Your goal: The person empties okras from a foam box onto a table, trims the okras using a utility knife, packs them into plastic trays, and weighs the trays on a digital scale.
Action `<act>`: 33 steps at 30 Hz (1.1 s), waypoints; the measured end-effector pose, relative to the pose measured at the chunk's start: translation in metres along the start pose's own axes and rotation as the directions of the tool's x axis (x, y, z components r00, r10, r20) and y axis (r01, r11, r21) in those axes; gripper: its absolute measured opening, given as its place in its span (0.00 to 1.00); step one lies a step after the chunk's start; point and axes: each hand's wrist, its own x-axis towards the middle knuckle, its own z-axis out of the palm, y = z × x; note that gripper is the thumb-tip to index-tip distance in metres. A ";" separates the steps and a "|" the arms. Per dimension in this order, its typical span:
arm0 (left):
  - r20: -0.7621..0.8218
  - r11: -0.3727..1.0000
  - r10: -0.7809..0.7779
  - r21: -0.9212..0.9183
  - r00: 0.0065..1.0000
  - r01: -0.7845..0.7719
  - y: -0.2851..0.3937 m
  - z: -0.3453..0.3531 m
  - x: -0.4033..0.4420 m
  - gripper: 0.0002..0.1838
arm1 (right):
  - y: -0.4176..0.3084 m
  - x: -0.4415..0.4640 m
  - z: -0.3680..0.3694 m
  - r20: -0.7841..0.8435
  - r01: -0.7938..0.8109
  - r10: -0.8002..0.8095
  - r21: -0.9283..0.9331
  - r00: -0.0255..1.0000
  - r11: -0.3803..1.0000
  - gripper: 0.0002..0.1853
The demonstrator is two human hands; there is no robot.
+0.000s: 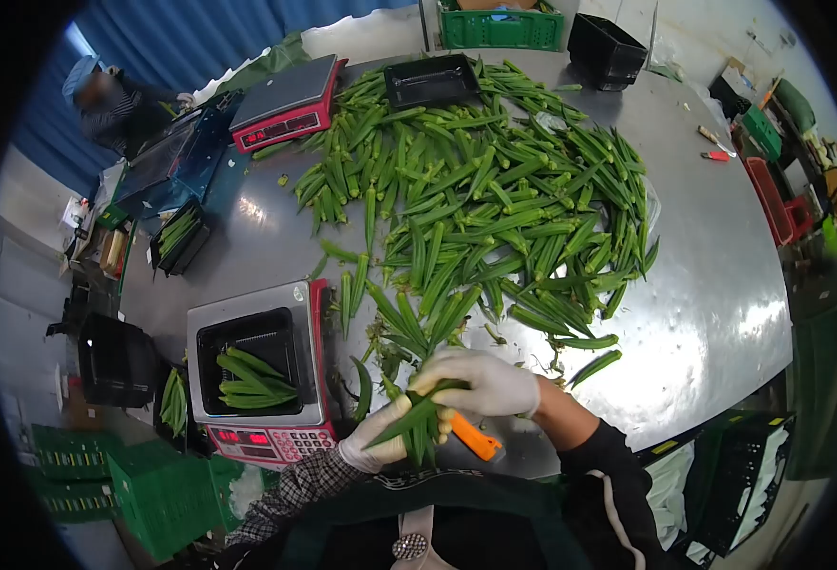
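My left hand (380, 439), in a white glove, is closed around a small bunch of okra (420, 427) near the front edge of the table. From the right, my gloved right hand (487, 382) bends over the same bunch, its fingers closed at the upper ends of the pods. Just below it an orange handle (475, 437) shows; the rest of that tool is hidden. A large heap of okra (494, 199) covers the middle of the table. On the scale (306, 380) to the left sits a black tray (290, 328) with several okra pods (252, 378) in it.
A second scale (285, 100) stands at the back left, and an unfilled black tray (433, 81) rests on the heap. Stacked black trays (608, 49) stand at the far edge. Another person (119, 104) works at the back left. Green crates (162, 494) are below left.
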 end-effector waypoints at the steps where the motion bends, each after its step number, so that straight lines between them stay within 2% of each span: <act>1: 0.039 1.000 0.011 0.026 0.999 -0.012 0.000 -0.001 0.002 0.26 | 0.004 0.010 0.005 -0.046 0.090 -0.096 -0.109 0.994 0.990 0.13; 2: 0.080 0.998 0.021 0.051 0.997 -0.026 0.000 -0.001 0.003 0.26 | 0.010 0.018 0.004 -0.080 0.174 -0.195 -0.220 0.978 0.960 0.14; 3: 0.120 0.996 0.033 0.074 0.992 -0.042 0.001 -0.001 0.004 0.26 | 0.019 0.025 -0.006 -0.142 0.095 -0.142 -0.295 0.980 0.951 0.12; 4: 0.094 0.998 0.057 -0.010 0.994 -0.056 0.003 0.001 0.003 0.26 | 0.036 0.030 -0.017 -0.285 -0.002 -0.166 -0.510 0.944 0.860 0.10; 5: 0.031 0.995 0.100 -0.025 0.995 -0.099 0.003 -0.001 0.000 0.27 | 0.040 0.034 -0.032 -0.370 -0.247 -0.023 -0.662 0.929 0.708 0.11; 6: -0.029 0.989 0.144 -0.036 0.989 -0.145 0.003 -0.003 -0.002 0.27 | 0.058 0.036 -0.047 -0.447 -0.441 0.102 -0.771 0.888 0.459 0.15; 7: -0.085 0.980 0.190 -0.043 0.978 -0.194 0.005 -0.005 -0.003 0.27 | 0.082 0.034 -0.062 -0.478 -0.505 0.163 -0.821 0.863 0.268 0.17; 8: -0.094 0.976 0.204 -0.062 0.974 -0.210 0.006 -0.006 -0.005 0.26 | 0.090 0.030 -0.072 -0.507 -0.553 0.233 -0.801 0.830 0.228 0.17; 9: -0.112 0.972 0.221 -0.050 0.969 -0.228 0.006 -0.005 -0.007 0.26 | 0.104 0.025 -0.077 -0.519 -0.554 0.246 -0.826 0.819 0.101 0.16; 11: -0.149 0.967 0.247 -0.031 0.958 -0.254 0.004 -0.002 -0.009 0.26 | 0.100 0.018 -0.081 -0.442 -0.484 0.245 -0.863 0.863 0.148 0.15; 12: -0.154 0.966 0.250 -0.026 0.956 -0.257 0.004 -0.001 -0.010 0.26 | 0.097 0.010 -0.080 -0.481 -0.498 0.148 -0.779 0.864 0.380 0.15; 14: -0.167 0.965 0.256 -0.021 0.952 -0.263 0.004 0.002 -0.012 0.26 | 0.082 -0.005 -0.075 -0.595 -0.373 -0.007 -0.514 0.804 0.772 0.16; 15: -0.169 0.964 0.259 -0.023 0.951 -0.266 0.002 0.003 -0.013 0.26 | 0.079 -0.013 -0.071 -0.641 -0.266 0.054 -0.239 0.766 0.934 0.16; 16: -0.169 0.963 0.259 -0.023 0.951 -0.267 0.002 0.006 -0.014 0.27 | 0.055 -0.017 -0.065 -0.603 -0.211 0.242 0.123 0.760 0.970 0.17; 17: -0.165 0.963 0.260 -0.022 0.951 -0.267 0.002 0.008 -0.013 0.27 | 0.027 -0.019 -0.059 -0.505 -0.146 0.401 0.469 0.765 0.871 0.17; 19: -0.124 0.964 0.265 0.005 0.956 -0.266 0.000 0.012 -0.014 0.27 | 0.018 -0.028 -0.042 -0.480 0.072 0.270 0.581 0.835 0.811 0.19; 21: -0.065 0.961 0.277 0.028 0.959 -0.276 -0.005 0.015 -0.021 0.27 | -0.004 -0.031 -0.010 -0.464 0.162 0.221 0.653 0.858 0.740 0.18; 23: -0.042 0.963 0.268 0.014 0.962 -0.268 -0.007 0.016 -0.025 0.27 | -0.020 -0.032 0.012 -0.471 0.141 0.186 0.577 0.863 0.804 0.19; 24: 0.002 0.964 0.264 -0.005 0.964 -0.264 -0.008 0.022 -0.026 0.25 | -0.036 -0.030 0.022 -0.468 0.031 0.080 0.224 0.880 0.974 0.21; 25: 0.036 0.962 0.274 -0.023 0.961 -0.273 -0.009 0.027 -0.030 0.24 | -0.044 -0.026 0.037 -0.415 -0.047 -0.026 -0.165 0.910 0.985 0.24; 26: 0.026 0.956 0.292 -0.028 0.956 -0.292 -0.012 0.024 -0.033 0.22 | -0.032 -0.027 0.061 -0.335 -0.046 0.054 0.031 0.941 0.998 0.30; 27: 0.025 0.950 0.311 -0.030 0.950 -0.310 -0.014 0.019 -0.033 0.21 | -0.037 -0.020 0.071 -0.113 0.144 -0.222 -0.473 0.968 0.869 0.32; 28: -0.063 0.935 0.342 -0.075 0.937 -0.347 -0.019 0.011 -0.033 0.20 | -0.050 -0.016 0.085 -0.092 0.102 -0.166 -0.484 0.982 0.869 0.32; 29: -0.052 0.955 0.255 -0.143 0.966 -0.260 -0.017 0.008 -0.040 0.19 | -0.059 -0.016 0.096 -0.076 0.054 -0.108 -0.507 0.991 0.860 0.33; 31: -0.092 0.938 0.345 -0.010 0.934 -0.347 -0.016 0.013 -0.050 0.21 | -0.048 -0.018 0.100 -0.248 -0.003 -0.061 -0.252 0.967 0.968 0.31; 33: -0.087 0.879 0.477 0.041 0.875 -0.475 -0.017 0.019 -0.062 0.21 | -0.055 -0.015 0.109 -0.307 -0.170 0.131 -0.104 0.943 0.980 0.33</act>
